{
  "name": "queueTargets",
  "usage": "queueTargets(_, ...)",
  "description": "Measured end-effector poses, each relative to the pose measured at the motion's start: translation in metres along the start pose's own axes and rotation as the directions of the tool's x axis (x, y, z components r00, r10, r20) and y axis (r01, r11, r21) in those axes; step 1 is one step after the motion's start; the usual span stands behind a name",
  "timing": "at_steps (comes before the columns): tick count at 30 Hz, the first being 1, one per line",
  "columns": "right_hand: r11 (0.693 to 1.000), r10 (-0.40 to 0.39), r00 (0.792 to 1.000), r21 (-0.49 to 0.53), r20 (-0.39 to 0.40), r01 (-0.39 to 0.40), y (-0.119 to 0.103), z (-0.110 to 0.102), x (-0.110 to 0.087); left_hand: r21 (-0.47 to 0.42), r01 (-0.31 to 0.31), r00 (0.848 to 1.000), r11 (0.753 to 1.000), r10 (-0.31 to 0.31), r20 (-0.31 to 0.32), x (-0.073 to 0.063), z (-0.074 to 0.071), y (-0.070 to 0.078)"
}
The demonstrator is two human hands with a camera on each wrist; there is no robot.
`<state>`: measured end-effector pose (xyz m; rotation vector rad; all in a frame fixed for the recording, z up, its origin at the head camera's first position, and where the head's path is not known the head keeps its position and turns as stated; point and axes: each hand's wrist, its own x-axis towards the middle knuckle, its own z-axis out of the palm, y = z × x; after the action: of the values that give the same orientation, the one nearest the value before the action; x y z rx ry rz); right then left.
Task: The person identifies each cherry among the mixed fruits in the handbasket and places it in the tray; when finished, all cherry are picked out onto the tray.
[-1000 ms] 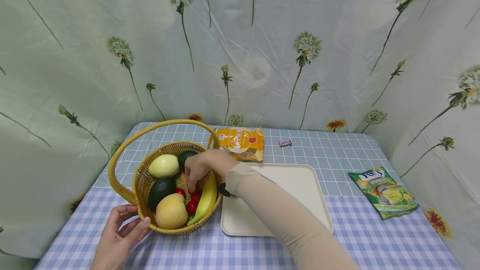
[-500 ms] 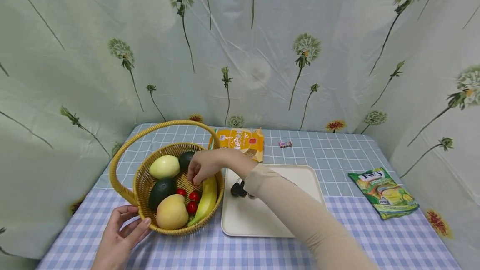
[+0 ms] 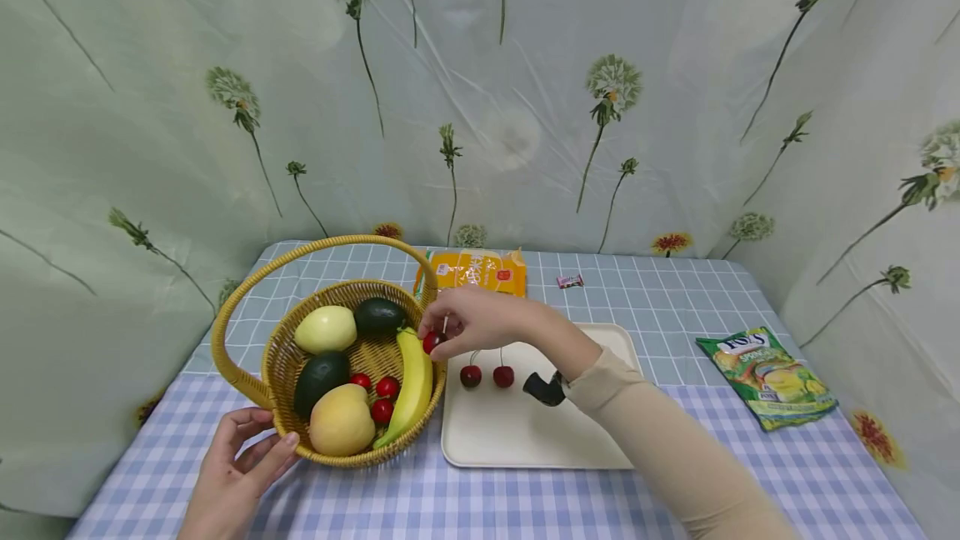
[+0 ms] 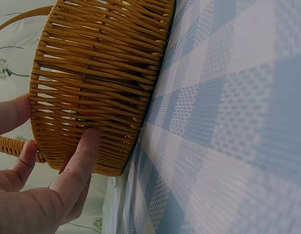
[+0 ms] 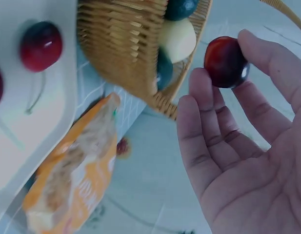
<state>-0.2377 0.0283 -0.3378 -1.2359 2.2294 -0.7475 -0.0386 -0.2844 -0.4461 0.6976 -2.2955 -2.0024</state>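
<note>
In the head view, my right hand [image 3: 480, 325] pinches a dark red cherry [image 3: 432, 342] between thumb and fingertips, over the gap between basket and tray. The right wrist view shows the same cherry [image 5: 226, 62] close up. A yellow wicker basket [image 3: 279, 332] on the left holds a banana [image 3: 415, 390], a peach [image 3: 342, 421], a pale yellow-green fruit [image 3: 326, 329], two dark green avocado-like fruits [image 3: 321, 383] and three small bright red fruits [image 3: 387, 387]. My left hand [image 3: 243, 461] rests against the basket's near-left outside, its fingertips touching the weave.
A cream tray [image 3: 525, 444] beside the basket bears two stemmed cherries [image 3: 503, 376]. Behind stands an orange snack bag [image 3: 480, 271], with a small pink wrapped candy [image 3: 570, 282] nearby. At the right lies a green Fox's packet [image 3: 768, 377]. The basket's tall handle [image 3: 322, 250] arches upward.
My right hand has lifted out of the basket and moved right, bringing a cherry with it. Two cherries on the tray have come into view. The left hand stays in place.
</note>
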Motion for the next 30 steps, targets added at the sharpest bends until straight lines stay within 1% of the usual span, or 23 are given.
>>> queueTargets(5, 0.999, 0.013, 0.998, 0.034, -0.069, -0.010, 0.018, 0.000, -0.024, 0.001, -0.005, 1.000, 1.000, 0.005, 0.001, 0.000, 0.000, 0.000)
queueTargets(9, 0.997, 0.053, 0.993, 0.053, -0.108, -0.048, 0.036, 0.001, -0.042, -0.005, -0.023, 1.000, 1.000, 0.023, 0.000, 0.000, -0.001, -0.001)
queueTargets(13, 0.992, 0.111, 0.980, 0.073, -0.165, -0.100, 0.057, 0.002, -0.060, -0.008, -0.027, 1.000, 1.000, 0.027, 0.001, 0.000, -0.001, -0.002)
queueTargets(16, 0.986, 0.152, 0.967, 0.095, -0.205, -0.135, 0.072, 0.004, -0.072, -0.001, -0.004, 1.000, 1.000, 0.004, 0.001, 0.000, -0.001, -0.001)
queueTargets(20, 0.981, 0.179, 0.958, 0.111, -0.223, -0.158, 0.089, 0.009, -0.083, 0.007, 0.030, 1.000, 1.000, -0.030, -0.004, 0.000, 0.000, 0.001)
queueTargets(22, 0.980, 0.187, 0.956, 0.110, -0.224, -0.166, 0.095, 0.012, -0.087, 0.009, 0.035, 0.999, 0.999, -0.035, -0.006, 0.000, 0.000, 0.002)
queueTargets(30, 0.970, 0.234, 0.949, 0.122, -0.210, -0.212, 0.108, 0.025, -0.098, 0.021, 0.055, 0.999, 0.998, -0.055, 0.000, 0.000, 0.000, 0.004)
